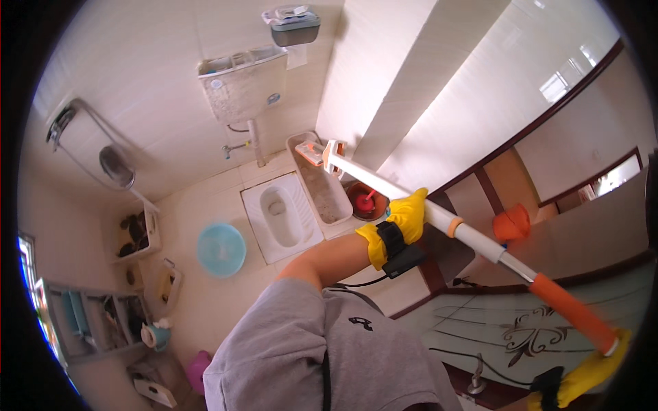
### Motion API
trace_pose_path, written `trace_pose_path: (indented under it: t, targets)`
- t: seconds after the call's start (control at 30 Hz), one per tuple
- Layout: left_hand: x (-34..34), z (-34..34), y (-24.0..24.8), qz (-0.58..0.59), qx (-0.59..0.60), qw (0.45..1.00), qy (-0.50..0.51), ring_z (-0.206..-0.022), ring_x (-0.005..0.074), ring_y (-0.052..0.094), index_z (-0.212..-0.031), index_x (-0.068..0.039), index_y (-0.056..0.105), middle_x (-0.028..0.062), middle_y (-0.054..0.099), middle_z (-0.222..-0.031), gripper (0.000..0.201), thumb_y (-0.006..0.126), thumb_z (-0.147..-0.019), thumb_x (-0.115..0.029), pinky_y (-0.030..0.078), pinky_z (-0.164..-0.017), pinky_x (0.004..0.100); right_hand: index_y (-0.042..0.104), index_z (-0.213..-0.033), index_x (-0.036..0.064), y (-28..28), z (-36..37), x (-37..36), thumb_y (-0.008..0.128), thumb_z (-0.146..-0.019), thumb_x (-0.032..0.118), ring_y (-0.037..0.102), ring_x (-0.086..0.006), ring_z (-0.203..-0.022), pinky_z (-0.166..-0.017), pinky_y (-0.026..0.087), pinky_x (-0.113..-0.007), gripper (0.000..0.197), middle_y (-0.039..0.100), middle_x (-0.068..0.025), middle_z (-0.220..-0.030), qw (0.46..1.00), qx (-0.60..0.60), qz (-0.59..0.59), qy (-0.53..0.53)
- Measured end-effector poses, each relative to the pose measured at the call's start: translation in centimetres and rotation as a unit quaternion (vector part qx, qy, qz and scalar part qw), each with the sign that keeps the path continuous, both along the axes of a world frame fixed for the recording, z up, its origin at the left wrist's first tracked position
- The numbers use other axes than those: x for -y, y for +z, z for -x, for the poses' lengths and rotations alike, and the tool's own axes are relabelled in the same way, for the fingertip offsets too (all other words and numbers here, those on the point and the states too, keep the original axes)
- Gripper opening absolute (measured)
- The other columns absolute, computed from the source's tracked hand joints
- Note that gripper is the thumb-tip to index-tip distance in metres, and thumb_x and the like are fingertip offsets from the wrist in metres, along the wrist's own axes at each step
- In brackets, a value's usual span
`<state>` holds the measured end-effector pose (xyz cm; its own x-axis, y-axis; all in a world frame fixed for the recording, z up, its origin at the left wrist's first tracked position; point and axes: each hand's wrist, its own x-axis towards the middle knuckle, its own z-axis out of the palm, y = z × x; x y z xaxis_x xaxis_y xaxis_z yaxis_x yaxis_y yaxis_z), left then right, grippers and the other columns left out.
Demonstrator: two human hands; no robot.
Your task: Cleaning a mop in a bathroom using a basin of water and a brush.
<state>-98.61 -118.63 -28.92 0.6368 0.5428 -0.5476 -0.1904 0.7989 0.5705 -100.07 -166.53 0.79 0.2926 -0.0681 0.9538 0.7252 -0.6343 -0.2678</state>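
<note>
Both of my hands wear yellow gloves with black straps at the wrists. My left hand (409, 214) is closed round the white shaft of a long-handled cleaning tool (469, 241), probably a mop. Down at the lower right, my right hand (600, 373) grips the end of its orange handle. The tool slants across the view, its white and orange head (334, 156) in the air at the upper left end. Behind that head is a long pale tub (322, 195) with an orange and white item in it. A black box-shaped device (404, 260) is strapped at my left wrist.
A squat toilet (276, 212) is set in the tiled floor, under a wall cistern (243, 85). Left of it stands a light-blue basin (221, 249). A brown bucket (367, 201) sits beside the tub, and an orange bucket (512, 222) is further right. Shelves (96, 322) line the left.
</note>
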Motion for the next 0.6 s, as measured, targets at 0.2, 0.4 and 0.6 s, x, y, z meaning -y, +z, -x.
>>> trace_pose_path:
  t: [0.2, 0.4, 0.6]
  targets:
    - [-1.5, -0.1, -10.2, -0.031, -0.105, 0.993, -0.037, -0.074, 0.0269, 0.067, -0.108, 0.004, 0.065, 0.0136, 0.067, -0.094, 0.046, 0.079, -0.084, -0.032, 0.054, -0.065, 0.0401, 0.062, -0.115, -0.0015, -11.3, 8.0, -6.0, 0.05, -0.101, 0.018, 0.059, -0.0213, -0.098, -0.094, 0.045, -0.034, 0.027, 0.061, -0.0077, -0.105, 0.987, -0.14, 0.033, -0.074]
    - [-1.5, 2.7, -17.3, -0.077, -0.149, 0.982, -0.082, -0.071, 0.0272, 0.066, -0.101, 0.008, 0.067, 0.0167, 0.069, -0.086, 0.042, 0.079, -0.082, -0.027, 0.053, -0.063, 0.0411, 0.059, -0.107, -0.0011, -15.5, 12.9, -8.4, 0.052, -0.1, 0.016, 0.058, -0.0203, -0.091, -0.086, 0.047, -0.034, 0.02, 0.059, -0.0086, -0.1, 0.967, -0.244, -0.065, -0.033]
    - [-2.8, 3.5, -21.0, -0.138, -0.225, 0.956, -0.132, -0.077, 0.0301, 0.071, -0.103, 0.009, 0.067, 0.0202, 0.071, -0.087, 0.046, 0.077, -0.084, -0.032, 0.057, -0.066, 0.0408, 0.057, -0.101, 0.0009, -14.8, 16.1, -15.4, 0.052, -0.101, 0.022, 0.057, -0.0181, -0.083, -0.081, 0.048, -0.033, 0.022, 0.06, -0.009, -0.093, 0.943, -0.304, -0.133, 0.019]
